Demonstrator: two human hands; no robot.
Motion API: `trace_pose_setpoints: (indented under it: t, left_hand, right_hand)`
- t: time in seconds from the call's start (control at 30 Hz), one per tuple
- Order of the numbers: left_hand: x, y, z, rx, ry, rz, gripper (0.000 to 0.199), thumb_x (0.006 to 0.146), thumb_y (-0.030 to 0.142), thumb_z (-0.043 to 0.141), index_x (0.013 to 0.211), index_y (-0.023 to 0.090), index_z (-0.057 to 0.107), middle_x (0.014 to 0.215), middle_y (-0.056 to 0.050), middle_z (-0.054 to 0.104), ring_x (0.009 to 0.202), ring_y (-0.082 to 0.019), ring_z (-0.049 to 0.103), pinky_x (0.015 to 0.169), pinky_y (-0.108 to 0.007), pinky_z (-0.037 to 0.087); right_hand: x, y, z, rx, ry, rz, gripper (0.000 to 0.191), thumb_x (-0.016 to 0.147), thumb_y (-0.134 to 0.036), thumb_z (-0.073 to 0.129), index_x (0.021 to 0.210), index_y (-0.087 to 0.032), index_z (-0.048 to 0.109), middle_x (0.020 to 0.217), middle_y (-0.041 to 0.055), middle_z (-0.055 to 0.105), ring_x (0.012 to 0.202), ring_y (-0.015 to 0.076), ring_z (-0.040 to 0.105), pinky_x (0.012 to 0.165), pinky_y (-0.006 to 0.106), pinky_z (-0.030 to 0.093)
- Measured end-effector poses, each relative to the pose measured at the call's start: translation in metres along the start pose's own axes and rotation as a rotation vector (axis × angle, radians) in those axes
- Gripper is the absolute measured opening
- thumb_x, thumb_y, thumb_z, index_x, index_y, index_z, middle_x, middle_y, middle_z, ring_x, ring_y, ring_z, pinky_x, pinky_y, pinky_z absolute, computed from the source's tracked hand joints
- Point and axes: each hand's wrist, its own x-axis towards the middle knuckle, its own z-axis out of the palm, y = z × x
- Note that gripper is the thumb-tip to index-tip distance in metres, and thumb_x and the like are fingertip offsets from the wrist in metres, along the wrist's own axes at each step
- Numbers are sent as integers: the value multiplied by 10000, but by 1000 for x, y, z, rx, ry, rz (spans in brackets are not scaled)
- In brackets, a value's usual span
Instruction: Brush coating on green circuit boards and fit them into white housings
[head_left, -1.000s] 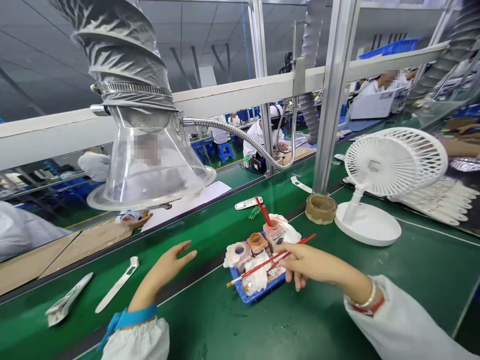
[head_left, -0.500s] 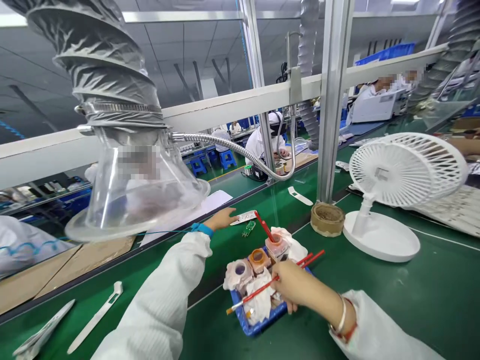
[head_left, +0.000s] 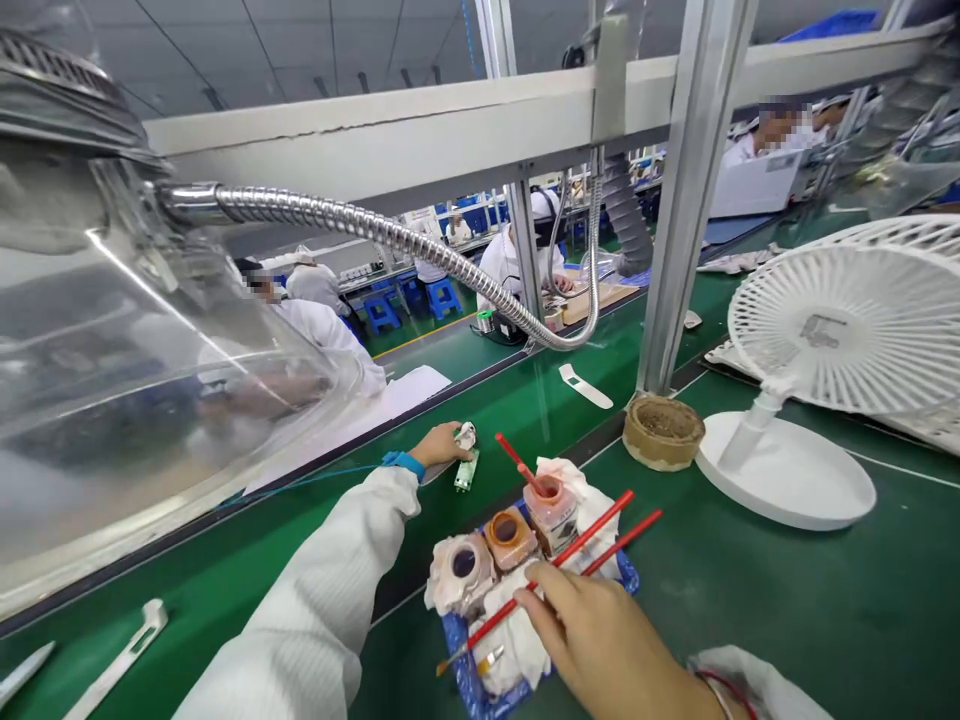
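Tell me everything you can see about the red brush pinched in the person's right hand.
The brush is slim and straight, with a plain red handle, smooth and slightly shiny, and a small brownish tip beyond a pale collar. The thumb and fingers of the right hand pinch it partway along. It slants across the blue tray, tip toward the lower left of the view, handle end toward the upper right. Whether it touches anything below is unclear.
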Motion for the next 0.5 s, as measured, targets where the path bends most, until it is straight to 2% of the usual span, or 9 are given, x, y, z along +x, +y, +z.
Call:
trace_pose_setpoints:
  t: [0.1,0.2,0.3,0.43,0.5]
  left_hand:
    - [-31,-3,-16,-171,40,-35,262,854,281,561,1076,142,568,1072,-71,597,901,-192,599,761,-391,515]
    - [-78,0,-34,-398,141,-26,230,848,237,572,1056,139,572,1041,-62,610,855,-172,611,729,-362,525]
    - [-135,7,-48,-616,269,-11,171,819,156,599,988,132,588,948,-35,639,795,-146,626,716,-324,533]
    - [-220,16,-57,-833,442,-92,35,809,99,575,798,118,602,690,-16,647,649,-120,643,740,-289,548]
    - [-264,20,-55,-908,506,-158,113,846,122,519,774,113,605,639,-34,651,609,-137,652,724,-318,565]
  right_hand:
    - [-6,-3,2,146,218,-85,172,920,-206,406,901,-188,575,647,17,624,522,190,597,475,291,400]
    - [-8,-9,1,293,277,-160,140,903,-162,454,984,-195,564,796,32,661,672,181,632,620,291,483]
    - [-11,-17,2,394,306,-224,144,884,-124,474,971,-207,554,893,33,669,796,166,641,726,275,508]
    - [-21,-29,4,536,386,-273,111,843,-102,521,835,-206,482,879,46,667,782,174,649,673,280,525]
    - [-24,-34,1,620,406,-298,154,822,-95,555,824,-210,453,872,48,668,776,181,654,657,284,536]
